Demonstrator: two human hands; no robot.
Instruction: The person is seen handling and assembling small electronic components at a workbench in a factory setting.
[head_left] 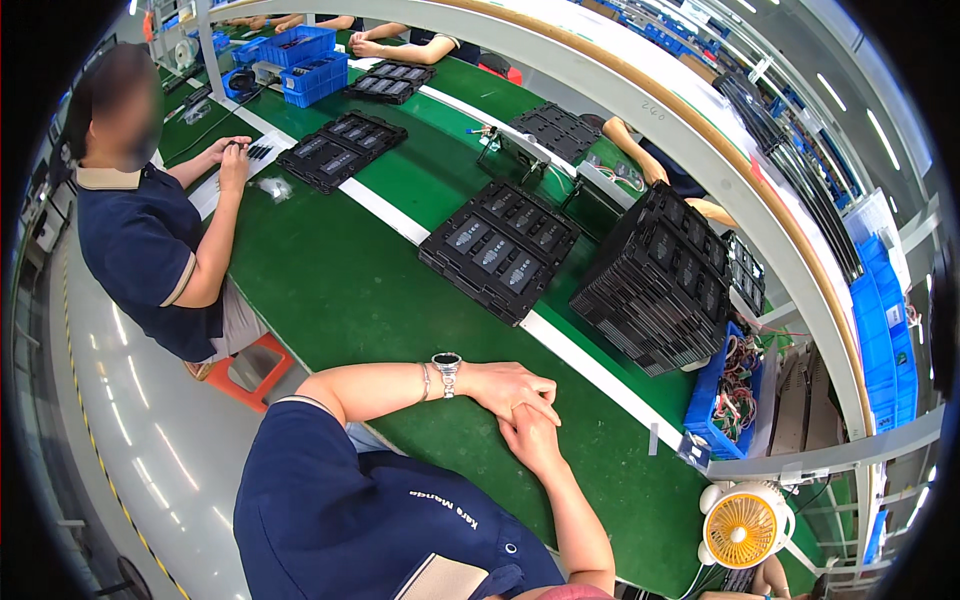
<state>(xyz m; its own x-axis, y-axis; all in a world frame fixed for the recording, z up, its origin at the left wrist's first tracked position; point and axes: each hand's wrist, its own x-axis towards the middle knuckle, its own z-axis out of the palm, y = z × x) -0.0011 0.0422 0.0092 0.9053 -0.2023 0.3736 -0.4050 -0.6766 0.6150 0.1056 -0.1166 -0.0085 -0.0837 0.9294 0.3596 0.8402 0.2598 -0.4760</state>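
Note:
My left hand (505, 385), with a silver watch (446, 375) and a bracelet at its wrist, lies across my right hand (532, 436) on the green table (420, 430). Both hands are closed, with their fingers folded together, and no object shows in them. Some fingers are hidden by the overlap. Beyond them, a black tray (500, 248) with several dark flat pieces in its slots lies on the white strip of the table. To the right stands a tall, slightly skewed stack of similar black trays (655, 285).
A blue bin (706, 412) of coloured wires and a yellow-and-white fan (740, 530) stand at right. A shelf frame (640, 95) arches overhead. At left, a co-worker (150, 240) handles small dark parts near another black tray (342, 150). Blue bins (315, 80) stand farther back.

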